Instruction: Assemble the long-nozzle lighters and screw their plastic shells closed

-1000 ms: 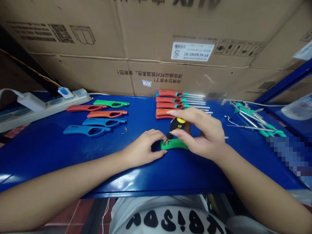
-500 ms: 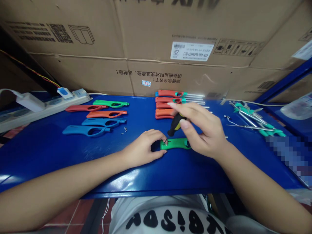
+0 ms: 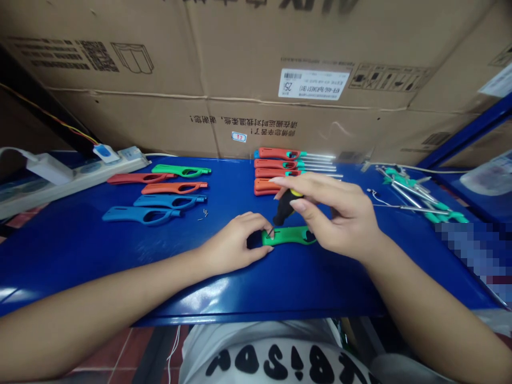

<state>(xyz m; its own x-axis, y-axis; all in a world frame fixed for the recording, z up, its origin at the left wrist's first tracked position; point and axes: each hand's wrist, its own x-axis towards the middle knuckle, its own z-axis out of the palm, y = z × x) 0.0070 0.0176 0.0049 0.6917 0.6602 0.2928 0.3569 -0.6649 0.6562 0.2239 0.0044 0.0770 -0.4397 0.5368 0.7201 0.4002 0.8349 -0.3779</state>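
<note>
A green lighter [image 3: 291,235] lies flat on the blue table, its right end partly behind my right hand. My left hand [image 3: 240,242] grips its left end between thumb and fingers. My right hand [image 3: 336,213] holds a black and yellow screwdriver [image 3: 285,207], fingers around the handle. The screwdriver leans, and its thin shaft points down at the lighter's left end, close to my left fingertips. Whether the tip sits in a screw is too small to see. Several small screws [image 3: 205,213] lie left of my left hand.
Several red and orange lighters [image 3: 268,186] with metal tubes lie at the back middle. Green, red, orange and blue handle shells [image 3: 172,201] lie at left, near a white power strip [image 3: 126,160]. Green-ended metal tubes [image 3: 412,197] are heaped at right. A cardboard box [image 3: 160,122] stands behind.
My right hand has turned and shifted slightly right, its fingers changing place on the screwdriver handle. My left hand and the green lighter stay in place.
</note>
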